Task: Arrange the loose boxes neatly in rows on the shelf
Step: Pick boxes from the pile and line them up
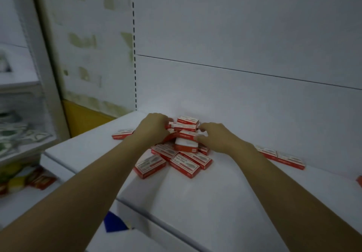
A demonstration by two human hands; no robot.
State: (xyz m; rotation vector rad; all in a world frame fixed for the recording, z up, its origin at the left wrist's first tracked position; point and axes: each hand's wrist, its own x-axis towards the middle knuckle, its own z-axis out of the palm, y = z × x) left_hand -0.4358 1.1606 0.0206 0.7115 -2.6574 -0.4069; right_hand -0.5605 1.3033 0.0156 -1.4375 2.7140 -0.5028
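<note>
A pile of small red-and-white boxes (182, 157) is seen heaped on the white shelf (235, 193), close against the back panel (235, 95), with boxes lying crossed and tilted over one another. A single box (122, 134) lies apart to the left of the heap, and two boxes (282, 156) are laid end to end on the right, just beside the panel, as what is judged to be the start of a row. The left hand (152, 128) is laid over the left side of the heap with its fingers curled down; whether anything is actually gripped cannot be told, since the fingertips are hidden. The right hand (219, 137) is set at the right side, and the end of the top box (188, 134) is pinched between thumb and forefinger. The boxes are judged to be light, stiff cardboard with smooth printed faces, so they can be expected to slide and topple if the heap is nudged. Each is best taken across its two long sides, and several may be squared together once laid flat
</note>
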